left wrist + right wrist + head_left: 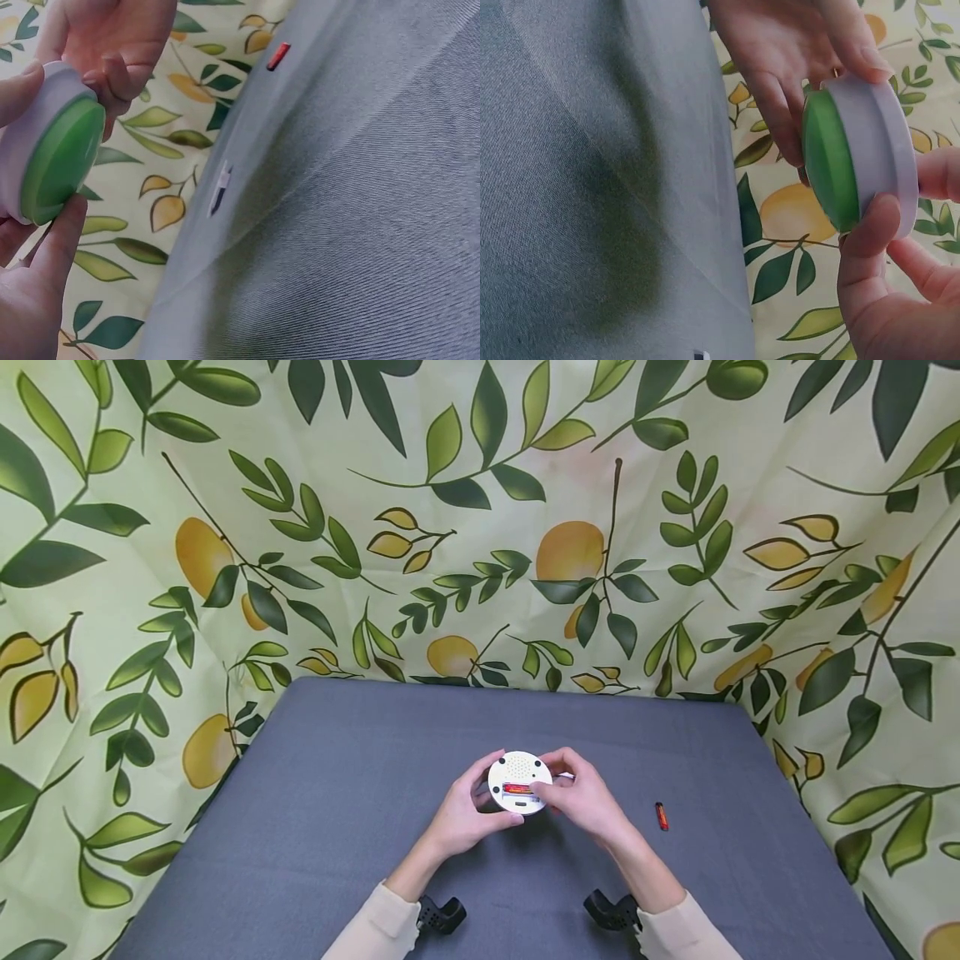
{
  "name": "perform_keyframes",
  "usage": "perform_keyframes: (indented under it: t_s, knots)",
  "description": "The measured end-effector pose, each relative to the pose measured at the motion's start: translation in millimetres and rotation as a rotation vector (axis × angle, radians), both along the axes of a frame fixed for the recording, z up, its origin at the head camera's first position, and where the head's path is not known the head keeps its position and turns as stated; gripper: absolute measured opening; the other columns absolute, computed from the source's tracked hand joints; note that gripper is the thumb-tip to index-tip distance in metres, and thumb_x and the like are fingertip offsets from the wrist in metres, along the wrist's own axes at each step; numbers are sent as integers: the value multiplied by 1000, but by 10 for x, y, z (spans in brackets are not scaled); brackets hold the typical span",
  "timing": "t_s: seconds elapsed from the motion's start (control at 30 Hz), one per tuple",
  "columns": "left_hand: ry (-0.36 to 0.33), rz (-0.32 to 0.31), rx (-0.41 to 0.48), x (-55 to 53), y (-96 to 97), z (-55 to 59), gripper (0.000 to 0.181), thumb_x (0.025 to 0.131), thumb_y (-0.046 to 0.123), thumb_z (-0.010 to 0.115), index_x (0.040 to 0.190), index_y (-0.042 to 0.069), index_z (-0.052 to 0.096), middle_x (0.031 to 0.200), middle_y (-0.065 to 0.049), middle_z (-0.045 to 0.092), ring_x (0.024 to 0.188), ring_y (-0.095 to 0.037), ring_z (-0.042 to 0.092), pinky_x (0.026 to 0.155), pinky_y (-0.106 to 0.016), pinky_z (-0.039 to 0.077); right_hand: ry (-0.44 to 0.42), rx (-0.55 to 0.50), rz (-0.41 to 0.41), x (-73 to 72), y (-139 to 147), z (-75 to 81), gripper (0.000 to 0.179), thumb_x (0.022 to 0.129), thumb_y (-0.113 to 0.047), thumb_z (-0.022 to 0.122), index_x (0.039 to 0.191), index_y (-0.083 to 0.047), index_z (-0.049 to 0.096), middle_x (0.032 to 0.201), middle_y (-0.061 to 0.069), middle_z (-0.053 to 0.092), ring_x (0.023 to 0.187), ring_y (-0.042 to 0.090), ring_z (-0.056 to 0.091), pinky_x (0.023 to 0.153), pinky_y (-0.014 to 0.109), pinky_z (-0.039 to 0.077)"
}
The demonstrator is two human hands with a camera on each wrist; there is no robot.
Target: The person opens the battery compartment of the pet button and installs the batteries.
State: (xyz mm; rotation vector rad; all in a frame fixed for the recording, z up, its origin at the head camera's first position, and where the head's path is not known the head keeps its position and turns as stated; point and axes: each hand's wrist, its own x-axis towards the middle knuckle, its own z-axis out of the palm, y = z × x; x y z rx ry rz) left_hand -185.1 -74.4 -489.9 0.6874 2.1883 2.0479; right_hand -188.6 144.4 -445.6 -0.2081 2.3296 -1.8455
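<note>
Both hands hold a round white-and-green device [517,762] up over the table, its white back turned toward me. That back has a patch of small holes, dark round feet and a battery slot with a red battery [516,789] in it. My left hand [465,814] grips the left rim between thumb and fingers. My right hand [588,797] holds the right side, its thumb on the battery's right end. A green dome [69,161] forms the other face, seen in both wrist views. Another red battery [662,817] lies on the table to the right.
The grey table [360,752] is backed by a leaf-and-fruit patterned cloth [495,577]. A small white-and-dark object [220,189] lies on the table in the left wrist view; its kind is unclear. Black wrist mounts [442,914] sit at both sleeves.
</note>
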Motion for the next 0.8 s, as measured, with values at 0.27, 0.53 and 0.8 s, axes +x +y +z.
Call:
perform_keyframes:
  t_s: [0.27, 0.53, 0.8]
  knots:
    - [23, -9, 25, -15, 1, 39, 89, 79, 2, 86, 153, -1, 37, 144, -16, 52, 129, -20, 54, 103, -30, 50, 24, 12, 20, 51, 57, 100, 43, 89, -12, 78, 127, 0, 62, 109, 16, 61, 68, 32, 64, 67, 36, 56]
    - [30, 0, 16, -20, -7, 67, 89, 78, 2, 86, 153, -2, 37, 143, -17, 52, 129, -24, 53, 103, -31, 51, 100, 106, 16, 76, 184, 147, 36, 94, -13, 74, 125, 0, 64, 99, 12, 65, 76, 26, 67, 71, 35, 59]
    - [25, 19, 6, -30, -13, 70, 90, 78, 1, 87, 153, 1, 38, 144, -15, 53, 129, -24, 53, 103, -31, 51, 225, 289, -23, 110, 341, 142, 21, 93, -10, 73, 113, -5, 70, 90, 2, 67, 75, 15, 65, 65, 28, 56]
